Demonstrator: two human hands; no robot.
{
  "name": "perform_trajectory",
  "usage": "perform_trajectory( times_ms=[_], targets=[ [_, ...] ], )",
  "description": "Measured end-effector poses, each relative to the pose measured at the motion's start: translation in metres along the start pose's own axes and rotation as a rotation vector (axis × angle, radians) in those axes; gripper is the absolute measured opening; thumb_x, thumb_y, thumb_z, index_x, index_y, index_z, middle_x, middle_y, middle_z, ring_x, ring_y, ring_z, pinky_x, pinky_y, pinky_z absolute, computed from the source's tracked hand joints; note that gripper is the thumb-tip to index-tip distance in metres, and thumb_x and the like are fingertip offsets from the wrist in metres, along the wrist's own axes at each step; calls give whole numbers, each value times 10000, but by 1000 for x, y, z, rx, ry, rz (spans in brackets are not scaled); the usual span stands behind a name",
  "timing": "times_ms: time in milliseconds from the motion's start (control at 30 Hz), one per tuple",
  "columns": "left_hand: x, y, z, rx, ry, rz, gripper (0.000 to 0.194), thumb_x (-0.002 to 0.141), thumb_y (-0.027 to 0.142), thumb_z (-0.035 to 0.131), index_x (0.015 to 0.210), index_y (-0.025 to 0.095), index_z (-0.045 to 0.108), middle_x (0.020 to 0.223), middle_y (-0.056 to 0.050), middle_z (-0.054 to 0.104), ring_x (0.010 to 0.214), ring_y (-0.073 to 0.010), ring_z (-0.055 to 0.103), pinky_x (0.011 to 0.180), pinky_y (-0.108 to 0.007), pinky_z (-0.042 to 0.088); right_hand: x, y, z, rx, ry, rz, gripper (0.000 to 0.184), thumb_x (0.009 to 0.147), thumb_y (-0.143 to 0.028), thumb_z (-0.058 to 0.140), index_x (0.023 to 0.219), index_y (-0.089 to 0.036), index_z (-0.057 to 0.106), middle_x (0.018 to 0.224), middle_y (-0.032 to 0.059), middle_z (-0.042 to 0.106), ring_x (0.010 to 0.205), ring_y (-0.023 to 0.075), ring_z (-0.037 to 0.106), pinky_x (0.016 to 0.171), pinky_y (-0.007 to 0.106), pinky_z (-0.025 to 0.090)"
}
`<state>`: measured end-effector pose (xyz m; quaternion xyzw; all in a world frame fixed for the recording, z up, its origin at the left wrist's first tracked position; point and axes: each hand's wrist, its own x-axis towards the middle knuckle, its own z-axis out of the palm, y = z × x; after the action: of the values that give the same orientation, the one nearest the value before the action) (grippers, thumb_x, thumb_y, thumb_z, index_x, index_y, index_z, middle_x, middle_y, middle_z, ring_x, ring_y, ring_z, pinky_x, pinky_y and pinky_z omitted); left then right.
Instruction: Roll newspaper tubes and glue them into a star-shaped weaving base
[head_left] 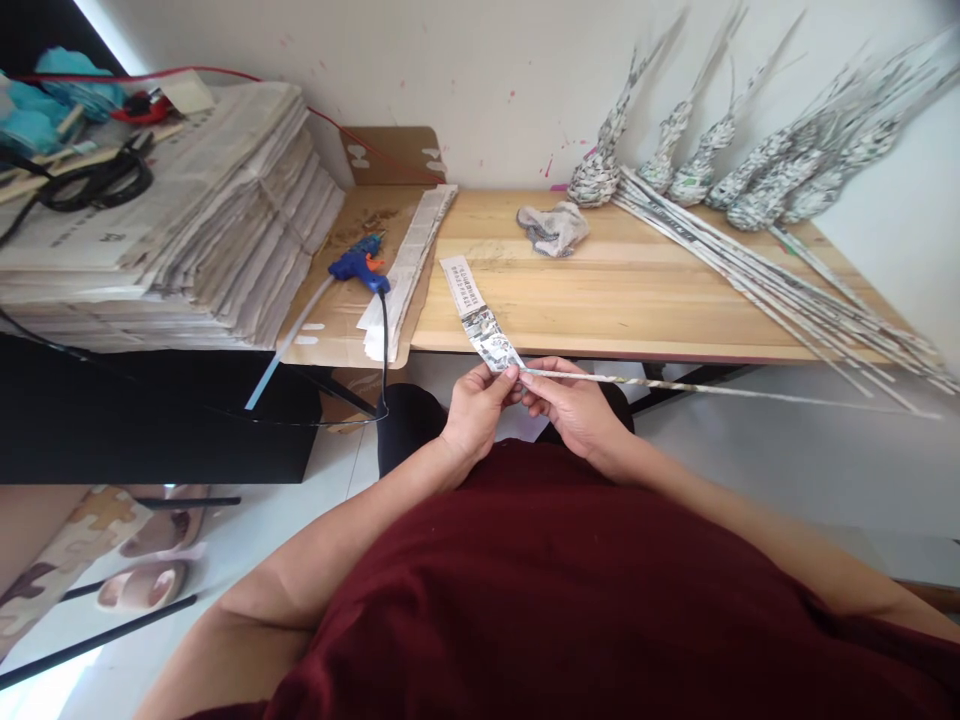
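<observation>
A printed newspaper strip [480,315] lies partly over the table's front edge, its near end running into a thin rolled paper stick [660,385] that points far to the right. My left hand [484,400] pinches the spot where flat strip meets roll. Right beside it, my right hand [566,402] is closed around the start of the stick, thumb on top. Both thumbs almost touch in front of my dark red shirt. The undersides of my fingers are partly hidden.
On the wooden table [510,290] are a crumpled cloth [553,228], a bundle of paper sticks [750,270] and several woven paper forms [600,175]. Leftward lie cut strips [412,260], a blue glue gun [360,265] with a dangling cord, and a tall newspaper stack [225,200].
</observation>
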<state>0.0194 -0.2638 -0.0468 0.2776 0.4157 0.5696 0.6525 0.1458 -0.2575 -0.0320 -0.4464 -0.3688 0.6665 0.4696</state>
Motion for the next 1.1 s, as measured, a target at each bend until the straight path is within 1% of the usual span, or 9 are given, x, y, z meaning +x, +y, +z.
perform_trajectory(
  times_ms=[100, 333, 633, 767, 867, 933, 1000, 1067, 1100],
  targets=[
    [0, 0, 0, -22, 1, -3, 276, 697, 322, 764, 816, 105, 641, 705, -19, 611, 607, -88, 545, 631, -246, 465, 0, 2, 1, -16, 12, -38, 254, 662, -331, 805, 809, -185, 657, 654, 1, 661, 595, 116, 593, 504, 226, 454],
    [-1, 0, 1, -31, -22, 12, 251, 717, 317, 748, 807, 113, 633, 692, -8, 592, 595, -81, 527, 609, -235, 441, 0, 5, 2, 71, 34, -6, 253, 657, -333, 810, 803, -178, 672, 643, -3, 660, 561, 101, 582, 491, 215, 449],
    [0, -2, 2, 40, 5, 72, 252, 730, 331, 736, 827, 123, 632, 711, -6, 607, 593, -78, 532, 617, -240, 447, 1, 8, 1, 136, 39, 17, 227, 662, -315, 811, 786, -168, 690, 663, -1, 651, 576, 93, 581, 486, 203, 439],
    [-1, -1, 3, 8, 20, 39, 277, 692, 325, 769, 822, 119, 638, 733, -19, 630, 617, -90, 563, 635, -250, 464, 3, 7, -1, 156, 28, 33, 214, 654, -308, 815, 758, -168, 692, 648, -13, 623, 567, 83, 559, 476, 197, 426],
    [-1, 0, 2, 15, 10, 31, 280, 683, 323, 775, 819, 113, 649, 747, -30, 641, 631, -95, 570, 636, -248, 465, 5, 8, -3, 137, 1, 78, 232, 661, -335, 808, 770, -165, 693, 683, -4, 626, 571, 84, 558, 471, 202, 428],
    [-1, 1, 0, 23, 19, 34, 270, 687, 311, 771, 821, 107, 657, 754, -33, 642, 634, -89, 563, 631, -238, 461, 3, 8, -5, 95, -18, 127, 265, 698, -392, 775, 790, -160, 689, 729, 15, 641, 571, 89, 568, 466, 208, 433],
    [0, 2, -2, 21, 50, 21, 266, 675, 295, 778, 819, 104, 661, 748, -29, 638, 633, -82, 558, 630, -229, 462, -5, 6, -8, -21, -62, 155, 315, 759, -472, 702, 794, -161, 674, 746, 31, 650, 546, 97, 573, 445, 219, 428],
    [1, 4, -3, 12, 87, -1, 270, 652, 282, 791, 806, 105, 660, 730, -22, 630, 635, -80, 562, 628, -222, 465, -17, 0, -11, -262, -162, 93, 344, 816, -511, 625, 787, -171, 661, 712, 30, 651, 509, 107, 568, 429, 234, 419],
    [1, 5, -3, 8, 98, -11, 272, 641, 279, 797, 798, 106, 657, 722, -19, 628, 639, -82, 568, 628, -220, 467, -22, -4, -12, -432, -221, 5, 328, 835, -496, 609, 782, -176, 662, 693, 27, 651, 507, 113, 568, 443, 246, 428]
  ],
)
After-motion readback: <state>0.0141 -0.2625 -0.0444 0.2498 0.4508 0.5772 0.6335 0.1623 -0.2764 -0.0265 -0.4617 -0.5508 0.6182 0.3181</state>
